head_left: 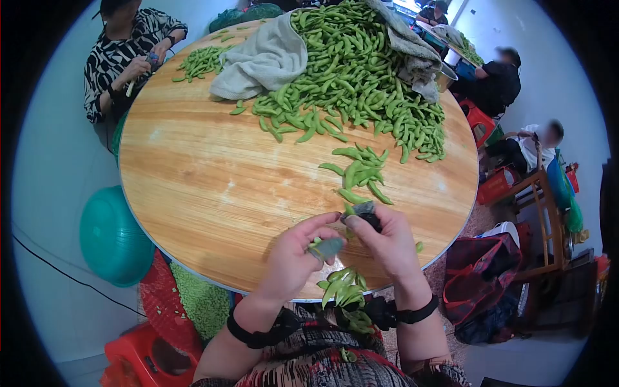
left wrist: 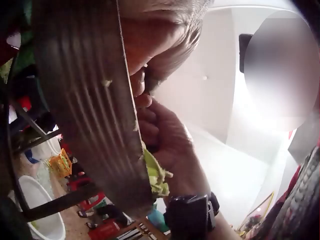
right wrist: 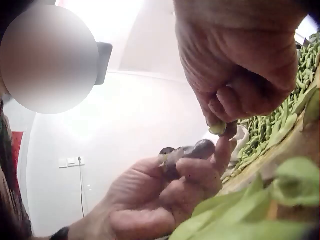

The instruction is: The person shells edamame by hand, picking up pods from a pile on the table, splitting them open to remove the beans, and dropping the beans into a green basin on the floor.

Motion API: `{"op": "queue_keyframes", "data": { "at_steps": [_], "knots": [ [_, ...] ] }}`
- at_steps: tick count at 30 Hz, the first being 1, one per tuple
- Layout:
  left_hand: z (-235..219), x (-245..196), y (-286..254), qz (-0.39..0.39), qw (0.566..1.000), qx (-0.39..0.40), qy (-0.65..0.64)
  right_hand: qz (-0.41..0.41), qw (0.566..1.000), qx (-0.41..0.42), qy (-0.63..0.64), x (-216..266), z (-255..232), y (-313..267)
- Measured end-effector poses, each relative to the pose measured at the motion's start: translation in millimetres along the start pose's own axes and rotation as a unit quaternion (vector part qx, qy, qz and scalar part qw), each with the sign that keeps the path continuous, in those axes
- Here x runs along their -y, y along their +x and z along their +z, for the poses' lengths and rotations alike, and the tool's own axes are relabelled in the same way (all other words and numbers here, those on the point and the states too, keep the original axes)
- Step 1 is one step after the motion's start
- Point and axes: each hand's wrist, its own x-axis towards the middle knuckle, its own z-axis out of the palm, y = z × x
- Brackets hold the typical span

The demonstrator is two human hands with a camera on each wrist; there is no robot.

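Observation:
My right hand point(head_left: 391, 245) pinches a green soybean pod point(head_left: 349, 209) between thumb and fingers, above the near edge of the round table. A dark cover point(head_left: 365, 209) shows at its fingertips. My left hand point(head_left: 293, 258) is beside it, index fingertip right at the pod. In the right wrist view, its other fingers are bent toward the palm, and a grey cover point(right wrist: 200, 149) sits on its thumb. Light green bits point(head_left: 315, 242) show beside that cover; I cannot tell whether the fingers grip them. Below the hands lie split green hulls point(head_left: 345, 288).
A large heap of pods point(head_left: 348, 64) covers the far side of the wooden table point(head_left: 187, 174), with grey cloths point(head_left: 264, 61) on it. A small cluster of pods point(head_left: 361, 174) lies nearer. A green basin point(head_left: 113, 235) and red stool point(head_left: 151, 355) stand left; other people sit around.

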Motion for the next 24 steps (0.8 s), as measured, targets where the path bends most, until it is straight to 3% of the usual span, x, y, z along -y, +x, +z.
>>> {"op": "queue_keyframes", "data": {
  "at_steps": [1,3,5,7,10,12,16,19,21,22,24],
  "knots": [
    [-1,-3,1,0.001,1.0,-0.002,-0.002,0.014,0.999,-0.022,0.022,2,-3,-1],
    [-3,-9,1,-0.051,0.98,-0.008,-0.194,0.015,0.999,0.009,0.049,10,-1,-7],
    [-9,2,2,-0.037,0.979,-0.006,-0.202,0.092,0.984,0.106,0.113,11,1,-14],
    [-13,6,1,-0.025,0.977,-0.007,-0.211,0.088,0.983,0.127,0.094,5,-1,-16],
    [-13,1,-2,-0.016,0.976,0.017,-0.217,0.13,0.96,0.178,0.173,8,-3,-19],
    [-9,1,-3,0.024,0.99,-0.03,-0.138,0.131,0.963,0.189,0.14,12,-4,-23],
    [-2,-2,-3,0.046,0.992,-0.051,-0.102,0.12,0.968,0.176,0.132,11,-2,-24],
    [2,-3,-3,0.06,0.991,-0.088,-0.083,0.137,0.954,0.194,0.186,6,-4,-24],
    [3,-2,-2,0.077,0.991,-0.111,-0.005,0.118,0.96,0.183,0.178,2,-1,-23],
    [3,-3,-2,0.077,0.991,-0.111,-0.006,0.119,0.96,0.183,0.177,0,2,-22],
    [2,-6,-3,0.083,0.996,-0.039,0.021,0.11,0.965,0.161,0.179,-4,6,-20]
  ]
}}
